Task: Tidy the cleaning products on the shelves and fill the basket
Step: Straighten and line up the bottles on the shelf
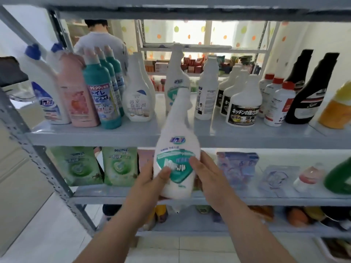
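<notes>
both hands, left hand point(152, 179) and right hand point(207, 177), have their fingers wrapped round a white refill bottle point(177, 149) held near the upper shelf point(91, 135); best slid upright in front of its twin point(175, 80).

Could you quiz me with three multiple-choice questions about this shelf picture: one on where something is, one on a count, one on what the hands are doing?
1. Where are the green pouches?
A top shelf
B shelf below the top, left
C floor

2. How many teal bottles stand in a row?
A one
B three
C six

3. The white spray bottle is:
A standing on a shelf
B lying in a basket
C held in both hands

Answers: B, they sit under the bottle shelf; B, three teal bottles line up; C, left hand and right hand grip it.
</notes>
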`<action>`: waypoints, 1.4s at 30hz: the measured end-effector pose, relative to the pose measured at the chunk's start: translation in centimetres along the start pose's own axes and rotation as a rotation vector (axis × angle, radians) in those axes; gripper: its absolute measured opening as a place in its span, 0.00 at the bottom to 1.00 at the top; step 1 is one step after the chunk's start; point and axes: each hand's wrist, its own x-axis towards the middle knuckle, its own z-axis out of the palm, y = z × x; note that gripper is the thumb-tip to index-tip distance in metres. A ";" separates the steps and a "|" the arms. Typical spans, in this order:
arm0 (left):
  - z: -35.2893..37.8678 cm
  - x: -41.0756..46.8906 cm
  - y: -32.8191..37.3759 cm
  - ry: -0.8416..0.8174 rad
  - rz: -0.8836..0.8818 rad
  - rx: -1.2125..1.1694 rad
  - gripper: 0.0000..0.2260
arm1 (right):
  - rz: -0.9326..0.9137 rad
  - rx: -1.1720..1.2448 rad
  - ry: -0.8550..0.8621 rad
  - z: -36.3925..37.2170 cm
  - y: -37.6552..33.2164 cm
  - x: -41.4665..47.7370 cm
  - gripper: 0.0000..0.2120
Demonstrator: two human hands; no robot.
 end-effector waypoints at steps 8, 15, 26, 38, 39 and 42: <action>-4.8 -5.3 -4.7 -0.042 -0.183 0.022 0.08 | 0.179 0.072 0.094 3.7 6.2 -4.7 0.18; -9.1 -7.8 -7.7 -0.077 0.191 0.439 0.35 | 0.135 -0.012 -0.012 6.8 9.6 -7.6 0.32; -11.3 -9.9 -10.1 -0.352 -0.198 0.145 0.38 | 0.207 -0.103 -0.093 8.8 11.2 -8.7 0.44; -5.5 -7.9 -10.5 0.066 -0.395 0.125 0.09 | 0.318 0.109 0.194 3.2 11.4 -6.2 0.27; -4.8 -7.8 -10.4 0.075 -0.499 0.004 0.12 | 0.341 0.151 0.191 2.6 11.4 -6.0 0.29; -2.9 -7.7 -10.5 -0.102 -0.789 -0.431 0.17 | 0.403 0.184 0.140 1.2 11.8 -5.4 0.33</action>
